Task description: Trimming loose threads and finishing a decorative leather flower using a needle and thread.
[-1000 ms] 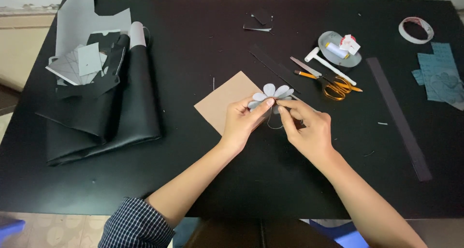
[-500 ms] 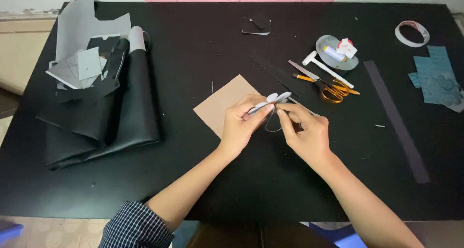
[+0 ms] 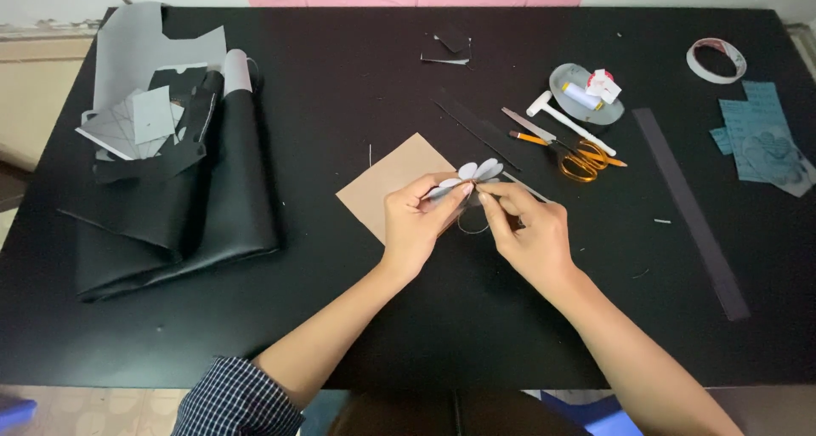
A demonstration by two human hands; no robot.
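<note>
Above the tan card (image 3: 387, 185), left hand (image 3: 416, 223) pinches a grey petal piece (image 3: 472, 174), steadying it. Right hand (image 3: 531, 232) fingertips close on its base, thin thread (image 3: 473, 225) looping below.

Black table (image 3: 357, 317); brown card (image 3: 387, 185); scissors (image 3: 578, 157); tape roll (image 3: 716, 59)

Just above right of the grip: orange-handled scissors (image 3: 580, 158) beside a pencil (image 3: 529, 138) and a white-handled tool (image 3: 568, 124). Farther up right, a round lid (image 3: 564, 77) holding small bottles; a tape roll (image 3: 716, 59) near the far corner. Well right, a long dark strip (image 3: 690, 212) and blue sheets (image 3: 765, 137). Far left, folded black material (image 3: 174, 215) under grey paper scraps (image 3: 136, 121).
</note>
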